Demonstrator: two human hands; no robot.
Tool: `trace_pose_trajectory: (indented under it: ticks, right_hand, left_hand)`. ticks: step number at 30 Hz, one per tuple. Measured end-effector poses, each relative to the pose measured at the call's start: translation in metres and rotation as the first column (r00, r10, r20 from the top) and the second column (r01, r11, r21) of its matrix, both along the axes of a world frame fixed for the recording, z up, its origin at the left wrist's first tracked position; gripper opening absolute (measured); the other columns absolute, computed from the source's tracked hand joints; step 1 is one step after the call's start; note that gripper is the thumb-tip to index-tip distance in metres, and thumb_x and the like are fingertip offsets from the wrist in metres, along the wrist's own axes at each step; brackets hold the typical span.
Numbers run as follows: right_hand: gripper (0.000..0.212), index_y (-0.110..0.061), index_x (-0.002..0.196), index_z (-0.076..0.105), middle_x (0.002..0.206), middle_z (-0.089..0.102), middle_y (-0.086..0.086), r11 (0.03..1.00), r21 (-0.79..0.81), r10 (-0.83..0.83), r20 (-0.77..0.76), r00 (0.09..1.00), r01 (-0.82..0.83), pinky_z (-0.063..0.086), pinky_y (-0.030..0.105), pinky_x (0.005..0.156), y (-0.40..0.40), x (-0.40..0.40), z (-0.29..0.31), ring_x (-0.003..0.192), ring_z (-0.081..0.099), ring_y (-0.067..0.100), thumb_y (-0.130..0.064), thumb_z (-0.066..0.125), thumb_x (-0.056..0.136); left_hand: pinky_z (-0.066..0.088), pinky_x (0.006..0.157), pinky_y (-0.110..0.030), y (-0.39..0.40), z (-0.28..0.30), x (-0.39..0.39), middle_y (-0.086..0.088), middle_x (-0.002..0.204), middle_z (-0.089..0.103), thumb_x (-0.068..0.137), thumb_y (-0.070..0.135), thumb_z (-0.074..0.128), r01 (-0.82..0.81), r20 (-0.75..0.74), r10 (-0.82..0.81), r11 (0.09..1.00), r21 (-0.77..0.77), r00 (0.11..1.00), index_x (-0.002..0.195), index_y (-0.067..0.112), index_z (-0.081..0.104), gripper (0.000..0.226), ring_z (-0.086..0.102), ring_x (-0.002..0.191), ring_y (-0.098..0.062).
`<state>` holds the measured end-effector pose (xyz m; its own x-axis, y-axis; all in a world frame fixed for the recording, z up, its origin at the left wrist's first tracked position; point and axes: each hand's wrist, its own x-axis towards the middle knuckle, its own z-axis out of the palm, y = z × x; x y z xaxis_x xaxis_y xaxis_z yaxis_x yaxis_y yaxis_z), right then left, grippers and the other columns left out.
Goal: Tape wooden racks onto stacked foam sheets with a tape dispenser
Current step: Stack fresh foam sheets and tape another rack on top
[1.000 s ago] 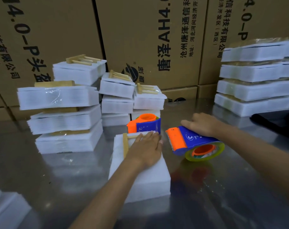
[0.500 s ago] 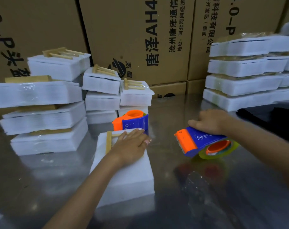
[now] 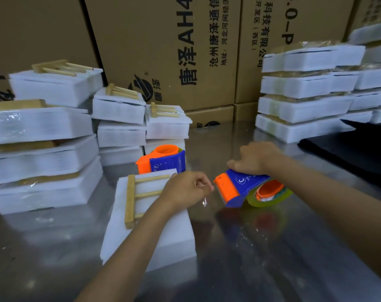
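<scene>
A stack of white foam sheets (image 3: 163, 236) lies on the steel table in front of me, with a wooden rack (image 3: 132, 199) flat on its far left part. My left hand (image 3: 185, 189) hovers over the stack's right edge, fingers pinched on the free end of clear tape. My right hand (image 3: 254, 158) grips a blue and orange tape dispenser (image 3: 239, 190) from above, its orange blade end close to my left fingers. A roll of yellowish tape (image 3: 270, 194) sits in it.
A second blue and orange dispenser (image 3: 163, 160) stands just behind the foam stack. Taped foam bundles (image 3: 41, 149) are piled at left, more (image 3: 305, 105) at right. Untaped stacks with racks (image 3: 119, 110) sit behind. Cardboard boxes (image 3: 174, 51) wall the back. A dark object (image 3: 348, 149) lies at right.
My left hand lifted off the rack and moved right to pinch the tape end. The right hand brought the dispenser closer to it, tilted upward.
</scene>
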<state>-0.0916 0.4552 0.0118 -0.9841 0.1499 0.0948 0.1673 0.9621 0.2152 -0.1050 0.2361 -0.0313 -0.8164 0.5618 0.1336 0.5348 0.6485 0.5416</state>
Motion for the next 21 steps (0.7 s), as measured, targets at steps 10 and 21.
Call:
trace_pose_trajectory:
  ticks: [10,21]
  right_hand:
    - [0.048,-0.021,0.064,0.041,0.065,0.046,-0.001,0.988,0.141,-0.043,-0.151,0.988,0.064,0.036,0.030,0.059,-0.036,0.003,-0.011,0.064,0.047,0.017,-0.060,0.034,0.091]
    - [0.047,-0.012,0.055,0.043,0.058,0.054,0.009,0.935,-0.211,-0.353,-0.515,0.781,0.284,0.025,0.025,0.049,0.011,0.034,-0.017,0.048,0.044,0.024,-0.043,0.044,0.089]
  left_hand:
    - [0.046,0.070,-0.027,-0.009,0.005,-0.003,-0.007,0.082,0.066,0.094,0.014,0.063,0.156,0.157,-0.253,0.875,0.457,0.955,0.084,0.020,0.066,0.012,0.057,0.072,-0.010]
    - [0.040,0.067,-0.019,-0.010,0.007,-0.002,0.017,0.074,0.064,0.096,0.028,0.058,0.135,0.218,-0.278,0.851,0.507,0.935,0.089,0.033,0.061,0.009,0.063,0.074,0.001]
